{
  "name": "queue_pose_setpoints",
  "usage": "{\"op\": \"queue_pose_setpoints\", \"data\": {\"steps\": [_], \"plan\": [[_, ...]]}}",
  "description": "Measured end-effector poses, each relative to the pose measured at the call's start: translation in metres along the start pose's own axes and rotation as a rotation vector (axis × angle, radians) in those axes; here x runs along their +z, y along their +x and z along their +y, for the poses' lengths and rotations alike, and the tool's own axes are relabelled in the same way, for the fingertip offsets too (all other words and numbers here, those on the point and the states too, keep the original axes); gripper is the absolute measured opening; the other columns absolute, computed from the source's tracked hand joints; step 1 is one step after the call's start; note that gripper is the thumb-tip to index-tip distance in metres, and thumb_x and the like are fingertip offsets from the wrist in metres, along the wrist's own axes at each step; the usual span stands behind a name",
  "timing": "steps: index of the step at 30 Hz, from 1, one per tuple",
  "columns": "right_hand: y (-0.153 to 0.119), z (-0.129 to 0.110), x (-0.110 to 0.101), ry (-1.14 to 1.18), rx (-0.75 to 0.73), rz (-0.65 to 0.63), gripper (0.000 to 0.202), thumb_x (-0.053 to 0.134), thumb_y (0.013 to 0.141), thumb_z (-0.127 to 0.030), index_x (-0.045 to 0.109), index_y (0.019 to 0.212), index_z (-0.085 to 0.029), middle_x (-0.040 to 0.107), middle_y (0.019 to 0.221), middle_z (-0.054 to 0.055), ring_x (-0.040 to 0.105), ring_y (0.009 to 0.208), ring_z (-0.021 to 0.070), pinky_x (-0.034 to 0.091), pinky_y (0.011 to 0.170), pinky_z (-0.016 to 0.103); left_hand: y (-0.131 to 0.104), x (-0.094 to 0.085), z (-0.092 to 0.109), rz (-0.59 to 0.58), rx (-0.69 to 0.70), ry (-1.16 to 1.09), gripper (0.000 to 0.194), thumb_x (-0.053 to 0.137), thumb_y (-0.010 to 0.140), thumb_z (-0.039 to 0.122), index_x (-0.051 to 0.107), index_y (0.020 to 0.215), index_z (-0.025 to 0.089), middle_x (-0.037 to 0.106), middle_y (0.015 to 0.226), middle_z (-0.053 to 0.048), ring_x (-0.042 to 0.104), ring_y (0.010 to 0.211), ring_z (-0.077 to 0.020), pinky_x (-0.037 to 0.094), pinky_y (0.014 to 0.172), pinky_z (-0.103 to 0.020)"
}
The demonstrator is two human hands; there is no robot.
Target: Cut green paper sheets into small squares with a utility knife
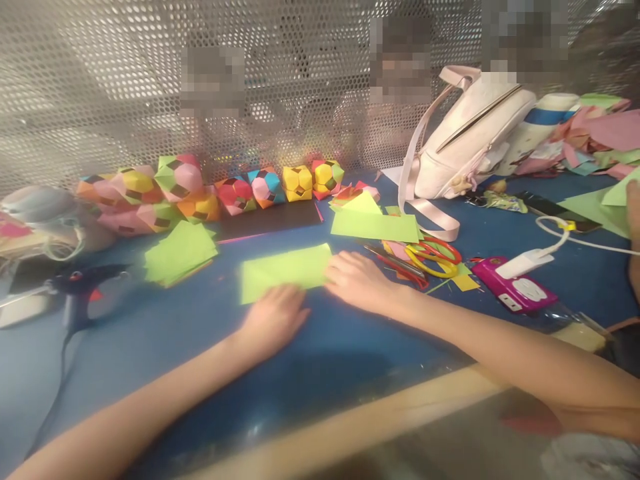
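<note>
A light green sheet of paper [280,270], apparently folded into a long rectangle, lies on the blue table in front of me. At its right end, my right hand [357,280] is closed on the edge with bent fingers. My left hand [275,317] rests on the lower edge near the middle, knuckles up; motion smears its fingers. To the left sits a stack of green paper squares [181,253]. Beyond my right hand lie another green paper strip [375,225] and scissors with red and yellow handles [433,260].
Folded paper balls [235,195] line the perforated metal screen [125,80]. A glue gun [75,287] stands left with its cord. On the right are a magenta power strip [515,283], a pale pink bag [470,133] and paper scraps [600,133]. Another person's hand [634,227] shows at the right edge.
</note>
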State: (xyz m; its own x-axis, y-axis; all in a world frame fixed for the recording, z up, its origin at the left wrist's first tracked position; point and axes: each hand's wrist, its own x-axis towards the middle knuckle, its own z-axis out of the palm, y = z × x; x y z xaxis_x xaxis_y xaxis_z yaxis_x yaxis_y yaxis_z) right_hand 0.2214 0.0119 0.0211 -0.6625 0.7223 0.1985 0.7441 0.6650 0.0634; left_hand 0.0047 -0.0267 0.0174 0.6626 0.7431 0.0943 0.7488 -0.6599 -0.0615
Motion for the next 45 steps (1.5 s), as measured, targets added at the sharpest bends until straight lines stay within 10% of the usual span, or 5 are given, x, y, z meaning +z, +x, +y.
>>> {"op": "queue_pose_setpoints", "data": {"steps": [10,19,28,36,45], "plan": [[0.007,0.004,0.012,0.022,-0.091,0.033,0.021,0.052,0.092,-0.015,0.069,0.079,-0.015,0.065,0.084,0.008,0.054,0.083,0.0197,0.034,0.067,0.031,-0.007,-0.001,-0.002,-0.015,-0.028,-0.134,0.026,0.043,0.096,0.03,0.059,0.106,0.013,0.062,0.109,-0.014,0.058,0.106,-0.0269,0.052,0.089,-0.04],[0.024,-0.039,0.013,0.112,-0.189,0.023,0.022,0.044,0.091,-0.009,0.066,0.085,-0.009,0.06,0.082,0.011,0.05,0.079,0.0215,0.041,0.067,0.031,-0.011,0.01,-0.008,0.118,0.047,-0.145,0.029,0.042,0.097,0.028,0.057,0.113,0.01,0.063,0.114,-0.014,0.06,0.106,-0.0257,0.052,0.093,-0.04],[-0.011,-0.004,0.018,0.056,-0.173,0.063,0.028,0.038,0.09,-0.004,0.066,0.091,-0.008,0.063,0.089,0.012,0.053,0.085,0.0221,0.047,0.075,0.033,-0.018,-0.003,-0.012,-0.014,0.003,0.278,0.035,0.04,0.097,0.027,0.065,0.075,0.014,0.061,0.07,-0.009,0.062,0.066,-0.0244,0.052,0.052,-0.033],[-0.046,0.035,0.003,0.054,-0.093,0.114,0.025,0.044,0.086,-0.004,0.067,0.093,-0.011,0.066,0.091,0.011,0.056,0.085,0.0216,0.048,0.078,0.035,-0.017,-0.024,-0.024,-0.213,-0.173,0.195,0.039,0.034,0.096,0.031,0.068,0.084,0.016,0.063,0.075,-0.009,0.065,0.066,-0.0246,0.046,0.046,-0.029],[-0.075,0.076,0.007,-0.027,0.356,0.177,0.03,0.054,0.088,-0.023,0.063,0.115,-0.013,0.065,0.119,0.015,0.06,0.101,0.0292,0.049,0.085,0.044,0.029,-0.012,-0.072,0.046,-0.098,0.025,0.056,0.038,0.093,0.052,0.057,0.126,0.011,0.056,0.133,-0.018,0.053,0.123,-0.0337,0.046,0.1,-0.049]]}}
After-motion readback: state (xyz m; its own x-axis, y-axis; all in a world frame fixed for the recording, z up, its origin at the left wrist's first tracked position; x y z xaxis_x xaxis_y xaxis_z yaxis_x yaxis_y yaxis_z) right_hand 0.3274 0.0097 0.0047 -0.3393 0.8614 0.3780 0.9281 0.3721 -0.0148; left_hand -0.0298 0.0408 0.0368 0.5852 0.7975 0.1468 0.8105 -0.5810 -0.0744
